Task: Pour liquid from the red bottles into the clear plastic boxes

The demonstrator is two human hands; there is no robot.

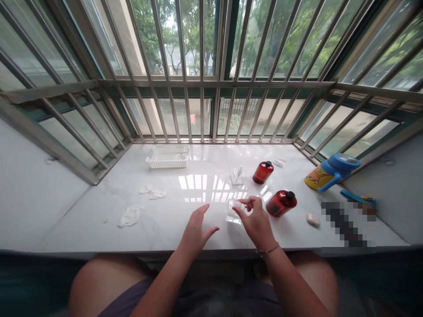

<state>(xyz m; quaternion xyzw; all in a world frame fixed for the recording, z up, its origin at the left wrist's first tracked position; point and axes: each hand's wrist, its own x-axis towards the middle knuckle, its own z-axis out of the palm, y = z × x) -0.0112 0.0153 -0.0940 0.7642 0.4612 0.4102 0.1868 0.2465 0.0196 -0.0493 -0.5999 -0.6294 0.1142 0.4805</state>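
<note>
My left hand (197, 231) is open over the white counter, its thumb and fingers apart and nothing in it. To its right, a small clear square container (233, 216) is at the fingertips of my right hand (255, 220). The thumb and index finger of that hand close around the container's upper part and hide some of it. Just behind is a second clear square piece (238, 176) with a small pointed top. Two red-brown bottles with black caps, a nearer bottle (280, 204) and a farther bottle (263, 173), are to the right of my right hand.
A white perforated basket (168, 157) sits at the back left. Crumpled white pieces (130, 216) lie on the left of the counter (185, 237). At the right are a blue and yellow cup (325, 175), a whitish block (313, 219) and a blurred-out patch. Metal bars border the back.
</note>
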